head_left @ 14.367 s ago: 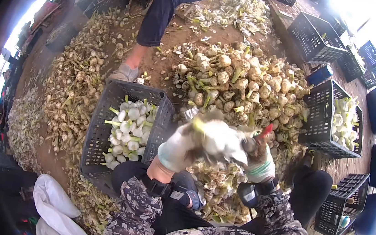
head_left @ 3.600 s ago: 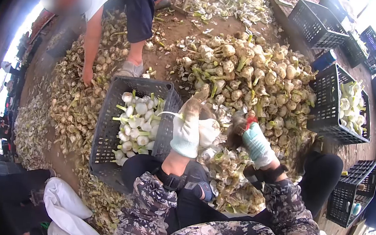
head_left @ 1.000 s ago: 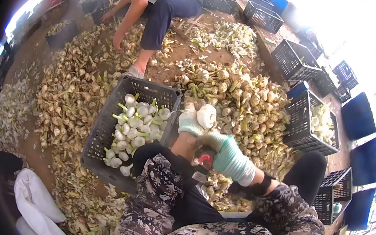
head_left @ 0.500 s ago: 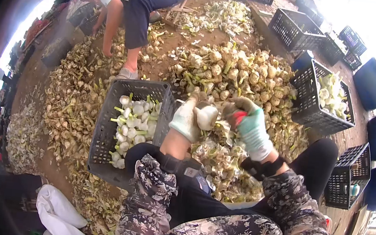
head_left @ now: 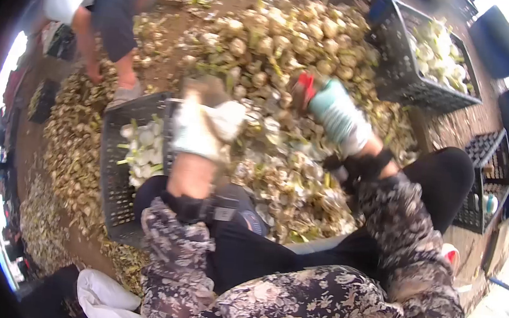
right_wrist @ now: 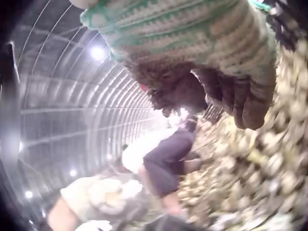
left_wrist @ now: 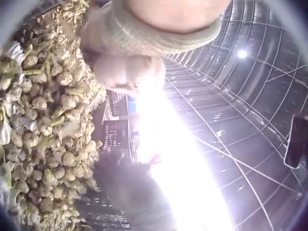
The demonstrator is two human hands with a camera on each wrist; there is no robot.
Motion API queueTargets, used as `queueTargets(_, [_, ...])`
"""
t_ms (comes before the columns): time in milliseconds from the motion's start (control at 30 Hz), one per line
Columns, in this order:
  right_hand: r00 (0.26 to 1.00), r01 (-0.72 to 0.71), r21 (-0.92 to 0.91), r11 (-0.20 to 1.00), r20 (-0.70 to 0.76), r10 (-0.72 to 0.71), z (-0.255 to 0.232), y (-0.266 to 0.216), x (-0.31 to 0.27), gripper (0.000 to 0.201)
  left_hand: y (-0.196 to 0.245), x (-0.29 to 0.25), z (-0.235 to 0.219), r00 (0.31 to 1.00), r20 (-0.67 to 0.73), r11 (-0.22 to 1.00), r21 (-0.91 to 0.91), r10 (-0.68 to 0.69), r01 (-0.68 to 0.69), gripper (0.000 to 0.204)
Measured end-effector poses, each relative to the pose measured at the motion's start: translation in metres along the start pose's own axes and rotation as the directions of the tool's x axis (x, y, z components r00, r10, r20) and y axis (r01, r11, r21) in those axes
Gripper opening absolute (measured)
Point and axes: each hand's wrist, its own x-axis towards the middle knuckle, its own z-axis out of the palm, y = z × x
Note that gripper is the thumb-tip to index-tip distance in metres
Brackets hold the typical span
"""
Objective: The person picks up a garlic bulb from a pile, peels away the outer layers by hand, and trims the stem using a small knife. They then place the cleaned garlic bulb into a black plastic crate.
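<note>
In the head view my gloved left hand (head_left: 195,125) grips a white garlic bulb (head_left: 227,119), blurred, overlapping the right rim of a black crate (head_left: 115,197) of white bulbs with green stems (head_left: 144,150). The left wrist view shows that pale bulb (left_wrist: 126,72) below the glove cuff. Well apart, over the garlic pile, my right hand (head_left: 337,112) wears a white and green knitted glove with dirty fingers. Those fingers (right_wrist: 240,96) are curled in the right wrist view. A small red thing (head_left: 306,85) shows at its thumb side; I cannot tell its kind.
A heap of unpeeled garlic (head_left: 292,39) lies ahead, with loose skins (head_left: 288,193) between my knees. At right stand a second crate (head_left: 423,93) of bulbs and a smaller crate (head_left: 487,183). Another person (head_left: 112,10) bends over the garlic at upper left.
My head view has swung, shifting the scene up and left. The left hand has carried the bulb left to the crate's rim, and the hands, close together before, are now farther apart.
</note>
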Motion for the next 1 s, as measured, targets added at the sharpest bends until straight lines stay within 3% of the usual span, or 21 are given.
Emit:
queueTargets(33, [0.974, 0.225, -0.132, 0.965, 0.035, -0.223, -0.039, 0.011, 0.001, 0.015, 0.008, 0.002, 0.006, 0.995, -0.054, 0.995, -0.050, 0.084, -0.087, 0.026])
queueTargets(100, [0.999, -0.028, -0.253, 0.967, -0.042, 0.018, -0.098, 0.040, 0.005, 0.024, 0.026, 0.005, -0.008, 0.891, -0.082, 0.884, 0.191, 0.447, -0.426, 0.022])
queueTargets(133, [0.998, -0.011, -0.349, 0.937, -0.059, -0.010, -0.134, 0.080, 0.007, 0.025, 0.036, 0.005, -0.011, 0.810, -0.223, 0.825, 0.326, 0.542, -0.462, 0.025])
queueTargets(167, [0.943, -0.331, -0.425, 0.842, -0.168, 0.286, -0.140, 0.060, -0.007, 0.022, 0.047, 0.004, -0.012, 0.692, -0.332, 0.749, 0.468, 0.641, -0.469, 0.027])
queueTargets(233, [0.852, -0.409, -0.739, 0.536, -0.099, 0.514, -0.170, 0.119, -0.017, 0.018, 0.070, -0.002, -0.022, 0.485, -0.176, 0.427, 0.770, 0.856, -0.474, 0.035])
queueTargets(300, [0.682, -0.496, -0.785, 0.373, -0.086, 0.726, -0.152, 0.133, -0.052, 0.067, 0.091, 0.006, -0.041, 0.063, 0.001, -0.007, 0.995, 0.998, 0.100, 0.038])
queueTargets(333, [0.674, -0.458, -0.838, 0.297, -0.109, 0.731, -0.135, 0.146, -0.068, 0.073, 0.080, -0.006, -0.010, 0.127, -0.170, 0.185, 0.976, 0.977, -0.118, 0.044])
queueTargets(367, [0.719, -0.417, -0.796, 0.439, 0.006, 0.695, -0.121, 0.174, -0.089, 0.075, 0.068, -0.002, -0.002, 0.130, -0.163, 0.179, 0.977, 0.978, -0.117, 0.044])
queueTargets(433, [0.653, -0.432, -0.837, 0.336, -0.033, 0.757, -0.093, 0.226, -0.122, 0.066, 0.042, 0.013, 0.003, 0.504, -0.002, 0.356, 0.711, 0.864, -0.606, 0.048])
queueTargets(467, [0.619, -0.437, -0.862, 0.256, -0.082, 0.781, -0.076, 0.235, -0.135, 0.062, 0.029, 0.015, 0.012, 0.644, 0.037, 0.410, 0.743, 0.764, -0.529, 0.048])
queueTargets(500, [0.683, -0.543, -0.807, 0.234, -0.262, 0.682, -0.062, 0.243, -0.149, 0.055, 0.016, 0.015, 0.023, 0.762, 0.065, 0.450, 0.774, 0.644, -0.446, 0.049])
queueTargets(533, [0.665, -0.630, -0.730, 0.264, -0.331, 0.670, -0.058, 0.261, -0.154, 0.050, 0.002, 0.011, 0.038, 0.801, 0.094, 0.472, 0.765, 0.591, -0.438, 0.047])
queueTargets(633, [0.577, -0.758, -0.580, 0.298, -0.382, 0.722, -0.062, 0.268, -0.143, 0.042, -0.025, 0.008, 0.059, 0.876, 0.170, 0.634, 0.630, 0.451, -0.448, 0.045])
queueTargets(667, [0.436, -0.895, -0.183, 0.406, -0.169, 0.884, -0.065, 0.313, -0.134, 0.028, -0.029, 0.004, 0.063, 0.893, 0.189, 0.632, 0.647, 0.409, -0.426, 0.046])
queueTargets(700, [0.361, -0.856, 0.391, 0.338, -0.015, 0.932, -0.054, 0.237, -0.116, 0.040, -0.030, 0.000, 0.065, 0.908, 0.206, 0.632, 0.661, 0.364, -0.404, 0.047])
queueTargets(733, [0.588, -0.707, 0.606, 0.364, 0.218, 0.779, -0.052, 0.234, -0.100, 0.034, -0.034, 0.008, 0.059, 0.919, 0.267, 0.650, 0.649, 0.291, -0.395, 0.049])
queueTargets(767, [0.721, -0.646, 0.479, 0.595, 0.127, 0.681, -0.041, 0.152, -0.073, 0.035, -0.042, 0.005, 0.060, 0.916, 0.269, 0.598, 0.695, 0.299, -0.399, 0.043])
queueTargets(833, [0.927, -0.318, 0.202, 0.926, -0.138, 0.349, -0.021, 0.108, -0.041, 0.051, -0.048, 0.013, 0.052, 0.938, 0.319, 0.601, 0.726, 0.136, -0.334, 0.036])
queueTargets(900, [0.949, -0.248, 0.349, 0.904, -0.102, 0.300, -0.012, 0.015, -0.032, 0.050, -0.061, 0.024, 0.040, 0.964, 0.267, 0.598, 0.774, -0.009, -0.209, 0.030])
queueTargets(967, [0.954, 0.118, 0.083, 0.989, -0.288, -0.090, 0.000, 0.025, -0.027, 0.046, -0.084, 0.030, 0.019, 0.895, 0.435, 0.762, 0.612, -0.098, -0.214, 0.037])
queueTargets(1000, [0.982, -0.058, 0.499, 0.865, -0.128, 0.140, 0.001, 0.004, -0.028, 0.046, -0.085, 0.023, 0.022, 0.847, 0.513, 0.831, 0.527, -0.142, -0.180, 0.041])
